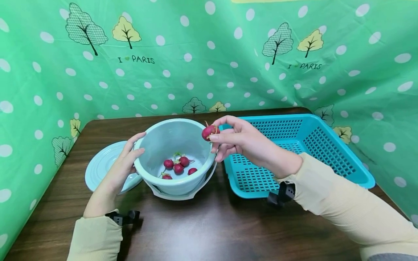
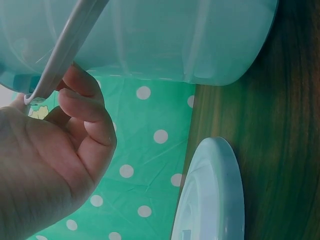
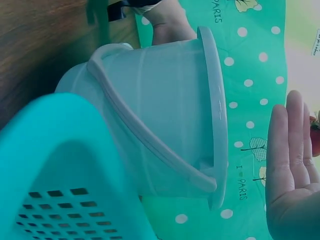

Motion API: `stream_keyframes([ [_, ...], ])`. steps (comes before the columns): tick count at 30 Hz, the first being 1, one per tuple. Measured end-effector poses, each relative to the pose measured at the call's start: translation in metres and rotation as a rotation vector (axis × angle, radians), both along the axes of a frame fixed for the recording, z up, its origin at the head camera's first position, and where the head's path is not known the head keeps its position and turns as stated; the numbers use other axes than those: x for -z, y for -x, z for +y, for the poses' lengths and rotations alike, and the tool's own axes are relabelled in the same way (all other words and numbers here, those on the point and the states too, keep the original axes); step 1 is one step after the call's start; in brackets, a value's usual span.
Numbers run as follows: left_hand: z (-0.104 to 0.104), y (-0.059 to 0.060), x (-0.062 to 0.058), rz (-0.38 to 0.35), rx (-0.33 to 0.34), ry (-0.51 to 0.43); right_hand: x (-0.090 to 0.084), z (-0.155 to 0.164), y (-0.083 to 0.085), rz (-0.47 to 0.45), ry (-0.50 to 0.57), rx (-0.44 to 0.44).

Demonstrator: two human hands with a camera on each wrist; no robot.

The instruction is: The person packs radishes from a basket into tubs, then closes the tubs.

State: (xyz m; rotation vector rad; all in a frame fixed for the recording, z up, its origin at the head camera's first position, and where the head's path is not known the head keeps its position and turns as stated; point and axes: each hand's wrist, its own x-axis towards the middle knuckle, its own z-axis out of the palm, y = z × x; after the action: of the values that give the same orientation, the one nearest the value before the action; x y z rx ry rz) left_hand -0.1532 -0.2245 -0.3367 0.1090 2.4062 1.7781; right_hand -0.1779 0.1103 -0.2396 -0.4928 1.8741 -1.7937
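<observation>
A light-blue bucket (image 1: 176, 183) stands on the table, its handle (image 3: 145, 140) hanging down against its side. My left hand (image 1: 122, 166) holds the bucket by the left of its rim, fingers curled there in the left wrist view. Several red radishes (image 1: 178, 168) lie on the bucket's bottom. Between thumb and fingertips of my right hand (image 1: 236, 139), a red radish (image 1: 209, 133) with a thin root is pinched just over the rim's right side. In the right wrist view that radish (image 3: 315, 137) is partly hidden behind the fingers.
Right of the bucket sits a blue perforated basket (image 1: 339, 154), under my right forearm. A round pale-blue lid (image 1: 101, 163) lies left of the bucket, partly behind my left arm. Behind the dark wooden table (image 1: 196, 228) hangs a green dotted cloth (image 1: 202, 54).
</observation>
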Motion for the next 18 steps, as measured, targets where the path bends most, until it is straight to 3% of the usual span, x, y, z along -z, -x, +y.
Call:
stream_keyframes([
  [18,0.0,0.001,0.001,0.002,-0.006,-0.011,0.006,-0.018,0.01,0.008,-0.035,0.027],
])
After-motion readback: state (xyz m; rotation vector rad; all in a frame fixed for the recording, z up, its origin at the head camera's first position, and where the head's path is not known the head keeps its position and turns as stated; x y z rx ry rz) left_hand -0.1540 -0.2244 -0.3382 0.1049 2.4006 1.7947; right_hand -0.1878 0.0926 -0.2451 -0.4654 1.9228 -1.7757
